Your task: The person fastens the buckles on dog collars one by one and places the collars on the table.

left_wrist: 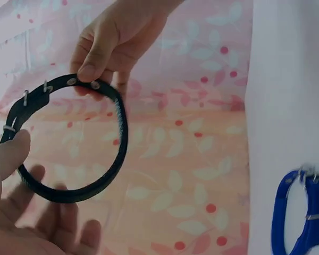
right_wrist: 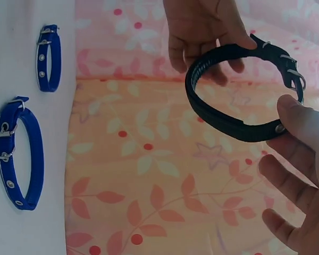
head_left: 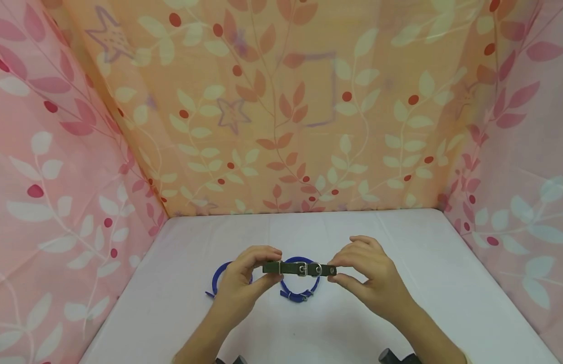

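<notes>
Between my two hands a dark green buckled collar (head_left: 290,268) is held up above the table, fastened into a loop. My left hand (head_left: 239,285) pinches its left side between thumb and fingers, close to the metal keeper. At the other side, my right hand (head_left: 374,275) pinches the strap near an eyelet, thumb below and fingertips above in the head view. The buckle and a D-ring face the head camera. Both wrist views show the round loop, with the collar's strap (left_wrist: 122,127) bare along its far side.
Two blue buckled collars lie on the white table (head_left: 445,303). One blue collar (head_left: 301,297) is behind the green one, and the other blue collar (head_left: 216,275) is partly hidden by my left hand. Patterned cloth (head_left: 281,126) walls the back and both sides.
</notes>
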The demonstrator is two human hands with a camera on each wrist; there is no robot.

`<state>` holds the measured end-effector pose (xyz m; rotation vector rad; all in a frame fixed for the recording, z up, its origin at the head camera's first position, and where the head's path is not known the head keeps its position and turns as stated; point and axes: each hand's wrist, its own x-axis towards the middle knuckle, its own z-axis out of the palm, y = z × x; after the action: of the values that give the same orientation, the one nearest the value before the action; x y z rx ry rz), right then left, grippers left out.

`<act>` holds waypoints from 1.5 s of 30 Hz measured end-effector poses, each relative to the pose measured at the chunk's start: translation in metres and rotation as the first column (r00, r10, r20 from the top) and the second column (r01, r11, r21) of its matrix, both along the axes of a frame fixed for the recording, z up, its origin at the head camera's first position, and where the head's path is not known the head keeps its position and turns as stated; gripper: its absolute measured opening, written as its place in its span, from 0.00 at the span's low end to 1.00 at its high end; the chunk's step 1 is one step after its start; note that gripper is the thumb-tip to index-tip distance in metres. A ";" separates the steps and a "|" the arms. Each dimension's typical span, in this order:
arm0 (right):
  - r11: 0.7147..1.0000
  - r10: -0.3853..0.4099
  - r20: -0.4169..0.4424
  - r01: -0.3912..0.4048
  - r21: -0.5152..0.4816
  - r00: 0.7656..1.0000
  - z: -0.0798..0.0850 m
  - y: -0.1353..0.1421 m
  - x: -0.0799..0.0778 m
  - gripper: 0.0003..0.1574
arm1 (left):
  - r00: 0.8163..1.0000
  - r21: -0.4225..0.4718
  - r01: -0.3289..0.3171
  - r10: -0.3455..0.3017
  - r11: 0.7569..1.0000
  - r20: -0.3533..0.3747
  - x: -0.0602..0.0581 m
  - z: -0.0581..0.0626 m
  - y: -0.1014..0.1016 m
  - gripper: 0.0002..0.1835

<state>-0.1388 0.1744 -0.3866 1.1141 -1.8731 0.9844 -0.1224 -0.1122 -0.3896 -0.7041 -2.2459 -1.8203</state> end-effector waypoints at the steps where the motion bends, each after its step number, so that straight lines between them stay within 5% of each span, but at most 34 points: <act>1: 1.000 0.006 -0.024 -0.007 -0.019 1.000 0.000 -0.001 0.000 0.11 | 0.999 0.000 0.004 -0.004 1.000 0.044 -0.001 -0.001 0.001 0.18; 7: 0.995 0.025 -0.119 -0.035 -0.089 0.993 0.004 -0.003 -0.001 0.15 | 0.942 0.016 0.109 -0.108 0.994 0.317 -0.006 -0.002 0.001 0.25; 13: 0.995 0.027 -0.126 -0.038 -0.088 0.992 0.007 -0.001 -0.002 0.16 | 0.904 0.034 0.258 -0.254 0.965 0.344 -0.008 -0.004 -0.004 0.39; 20: 0.997 0.019 -0.117 -0.027 -0.069 0.993 0.002 0.004 -0.005 0.17 | 0.869 0.039 0.283 -0.274 0.958 0.412 -0.009 -0.004 -0.007 0.41; 24: 1.000 0.012 -0.016 -0.012 -0.007 1.000 0.001 0.009 -0.005 0.16 | 0.856 0.076 0.284 -0.289 0.956 0.429 -0.009 -0.001 -0.008 0.35; 28: 0.996 -0.042 0.196 0.025 0.087 0.980 0.001 0.016 -0.001 0.23 | 0.846 0.117 0.290 -0.311 0.950 0.432 -0.008 0.001 -0.008 0.33; 35: 0.992 -0.097 0.531 0.036 0.125 0.842 0.002 0.021 0.003 0.27 | 0.889 0.125 0.303 -0.327 0.945 0.320 -0.006 0.000 -0.006 0.34; 45: 0.994 -0.108 0.671 0.082 0.071 0.733 0.002 0.020 0.006 0.40 | 0.944 0.102 0.246 -0.262 0.964 0.201 -0.005 -0.001 -0.002 0.38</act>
<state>-0.1330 0.1947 -0.3849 0.6975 -2.4987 1.4321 -0.1272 -0.1143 -0.3904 -0.8570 -2.2893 -2.1852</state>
